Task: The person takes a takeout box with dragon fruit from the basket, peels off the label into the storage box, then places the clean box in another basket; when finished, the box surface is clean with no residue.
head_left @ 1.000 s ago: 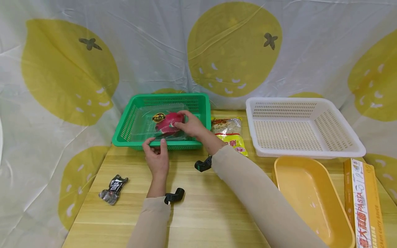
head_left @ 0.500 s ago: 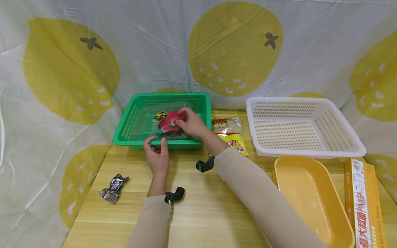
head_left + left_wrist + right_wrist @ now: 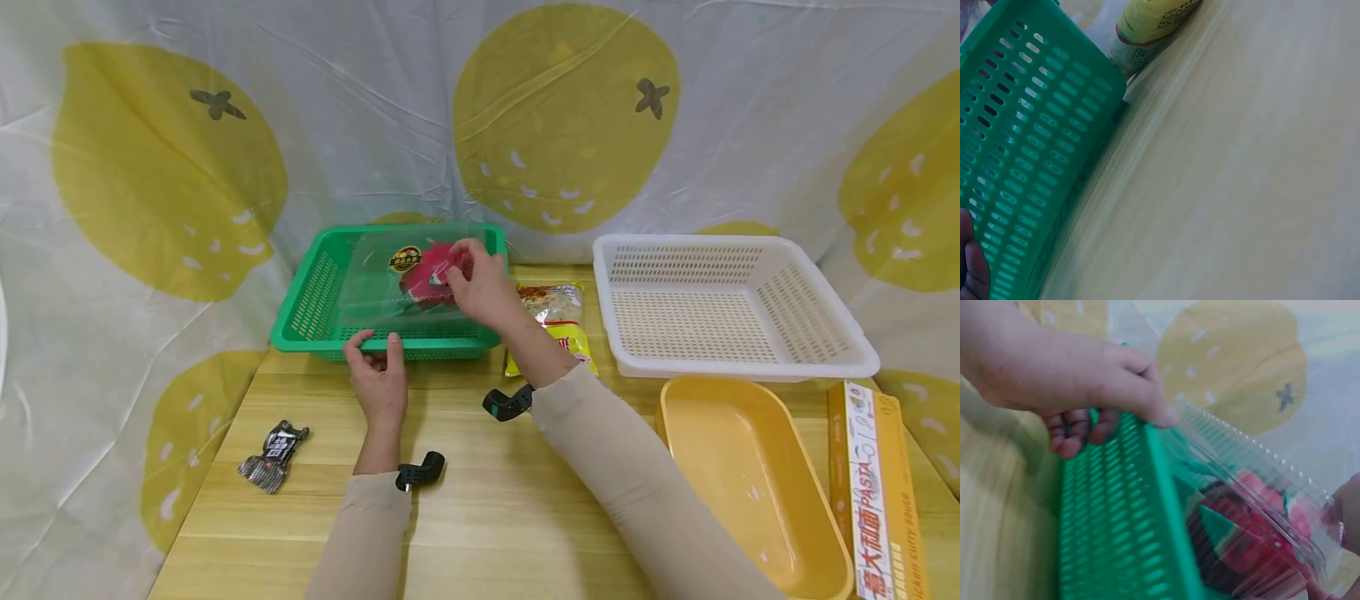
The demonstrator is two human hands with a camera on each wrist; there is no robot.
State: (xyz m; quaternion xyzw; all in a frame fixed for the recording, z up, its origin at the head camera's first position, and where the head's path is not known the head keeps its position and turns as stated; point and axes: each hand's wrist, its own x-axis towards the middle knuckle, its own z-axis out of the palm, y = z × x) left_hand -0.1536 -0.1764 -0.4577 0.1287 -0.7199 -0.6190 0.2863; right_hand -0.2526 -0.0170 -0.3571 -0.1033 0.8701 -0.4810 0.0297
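A clear plastic box (image 3: 367, 287) with a dark round label and a pink-red dragon fruit (image 3: 426, 282) inside is tilted up over the green basket (image 3: 300, 343). My right hand (image 3: 487, 287) grips its right end; in the right wrist view only part of that hand (image 3: 1349, 515) shows at the edge. My left hand (image 3: 378, 387) pinches the basket's front rim, thumb on top and the other fingers curled below outside. Those left fingers (image 3: 974, 269) also appear beside the perforated wall in the left wrist view.
A yellow food packet (image 3: 568, 333) lies right of the green basket. Further right stand a white basket (image 3: 618, 365), a yellow tub (image 3: 750, 483) and a pasta box (image 3: 873, 492). A small black wrapped packet (image 3: 275, 456) lies front left. A lemon-print curtain (image 3: 360, 100) closes off the back.
My right hand has raised the clear box and carried it back and slightly right, so its front edge has left the front rim. The left hand stays on the rim.
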